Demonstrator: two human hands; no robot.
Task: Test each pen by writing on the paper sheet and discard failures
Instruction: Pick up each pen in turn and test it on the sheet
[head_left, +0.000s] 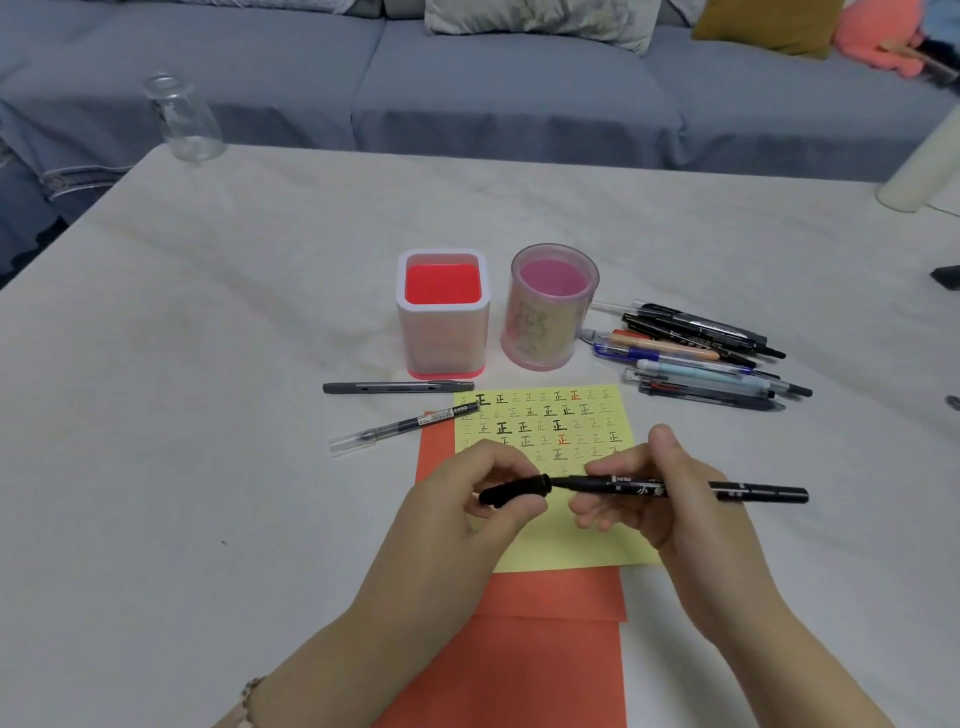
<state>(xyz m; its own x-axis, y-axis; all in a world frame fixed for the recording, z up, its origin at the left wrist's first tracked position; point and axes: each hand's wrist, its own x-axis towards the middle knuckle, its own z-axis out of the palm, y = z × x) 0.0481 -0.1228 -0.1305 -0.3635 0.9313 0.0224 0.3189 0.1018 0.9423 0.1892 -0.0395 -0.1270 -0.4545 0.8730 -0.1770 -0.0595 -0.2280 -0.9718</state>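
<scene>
Left hand (470, 496) pinches black plastic cap (514, 490); right hand (662, 499) grips long black marker pen (675, 488) above yellow paper sheet (566, 545).

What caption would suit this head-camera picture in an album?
Left hand holds the cap, right hand the black marker, above the yellow paper sheet; more pens piled nearby.

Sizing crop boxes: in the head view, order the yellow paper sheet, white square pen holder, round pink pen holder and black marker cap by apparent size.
1. yellow paper sheet
2. white square pen holder and round pink pen holder, too alike to rank
3. black marker cap, smallest
</scene>
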